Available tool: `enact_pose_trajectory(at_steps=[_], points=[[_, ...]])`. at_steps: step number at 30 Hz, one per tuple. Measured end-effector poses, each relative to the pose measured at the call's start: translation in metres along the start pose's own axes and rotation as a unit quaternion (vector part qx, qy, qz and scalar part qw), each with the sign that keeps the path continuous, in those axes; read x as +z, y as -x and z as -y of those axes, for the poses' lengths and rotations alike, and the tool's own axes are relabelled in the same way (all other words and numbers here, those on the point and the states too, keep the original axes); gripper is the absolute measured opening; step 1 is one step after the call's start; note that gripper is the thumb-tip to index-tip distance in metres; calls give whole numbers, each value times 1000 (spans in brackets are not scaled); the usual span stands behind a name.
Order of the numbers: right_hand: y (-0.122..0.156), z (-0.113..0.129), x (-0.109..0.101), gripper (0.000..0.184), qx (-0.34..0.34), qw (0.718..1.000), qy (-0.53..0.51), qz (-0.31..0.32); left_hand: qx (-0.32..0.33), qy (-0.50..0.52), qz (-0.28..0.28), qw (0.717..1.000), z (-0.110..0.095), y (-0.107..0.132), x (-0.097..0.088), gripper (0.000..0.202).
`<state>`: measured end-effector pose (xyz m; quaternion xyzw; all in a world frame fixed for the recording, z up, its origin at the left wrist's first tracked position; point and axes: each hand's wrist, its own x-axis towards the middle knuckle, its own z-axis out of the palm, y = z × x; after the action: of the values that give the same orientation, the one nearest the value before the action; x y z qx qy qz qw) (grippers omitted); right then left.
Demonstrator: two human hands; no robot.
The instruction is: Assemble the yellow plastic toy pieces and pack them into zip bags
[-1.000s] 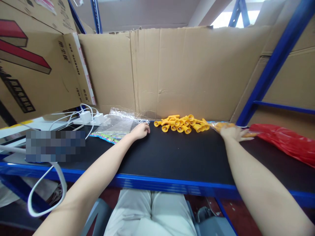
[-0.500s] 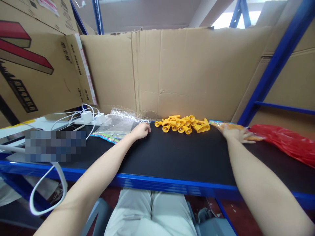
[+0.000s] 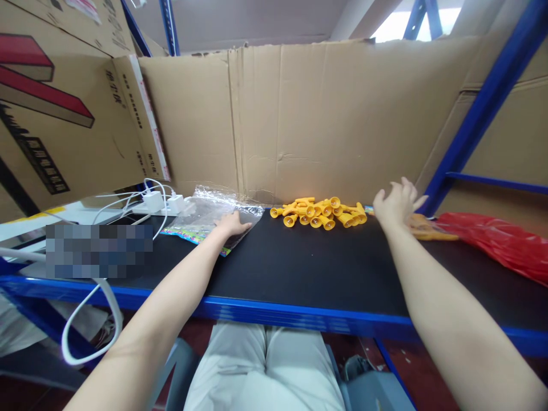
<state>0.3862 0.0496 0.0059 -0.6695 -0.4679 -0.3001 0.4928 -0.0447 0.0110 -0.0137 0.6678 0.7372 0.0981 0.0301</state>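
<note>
My left hand (image 3: 232, 224) rests on transparent plastic bags (image 3: 201, 212) with a colourful printed edge, its fingers stretched out and the thumb apart. My right hand (image 3: 398, 205) is raised with its fingers spread and holds nothing. Just below and behind it lies a plastic bag with orange-yellow contents (image 3: 430, 229), partly hidden by the hand and wrist. Between my hands is a pile of yellow trumpet-shaped plastic pieces (image 3: 319, 213), their flared ends mostly facing me. Neither hand touches the pile.
A red plastic bag (image 3: 492, 240) lies at the right of the black tabletop (image 3: 308, 274). White chargers and cables (image 3: 165, 202) sit at the left, beside a large cardboard box (image 3: 85, 114). A cardboard wall (image 3: 321, 125) stands behind, and a blue post (image 3: 475, 108) rises at the right.
My right hand has lifted off the bag with orange-yellow contents and spread its fingers. My left hand has shifted left onto the transparent bags and opened; a bag corner now reaches further right and forward.
</note>
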Motion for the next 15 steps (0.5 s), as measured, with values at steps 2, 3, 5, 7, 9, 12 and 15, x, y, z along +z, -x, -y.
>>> enact_pose_trajectory(at_steps=[2,3,5,7,9,12,15], points=[[-2,19,-8,38,-46,999,-27,6,10,4,28,1000,4,-4,2,87],[-3,30,-12,38,-76,996,-40,13,19,2,35,999,6,-6,3,90],[-1,53,-20,37,-125,990,-66,26,44,-6,31,999,7,-10,4,90],[5,76,-27,35,-175,979,-89,46,82,-6,14,997,6,-11,4,81],[16,98,-31,34,-230,963,-111,84,121,-3,0,993,2,-10,3,64],[42,125,-32,35,-332,921,-133,156,159,-26,-24,987,-6,-5,0,44],[71,141,-27,36,-419,868,-132,233,170,-58,-33,983,-14,1,-3,42]])
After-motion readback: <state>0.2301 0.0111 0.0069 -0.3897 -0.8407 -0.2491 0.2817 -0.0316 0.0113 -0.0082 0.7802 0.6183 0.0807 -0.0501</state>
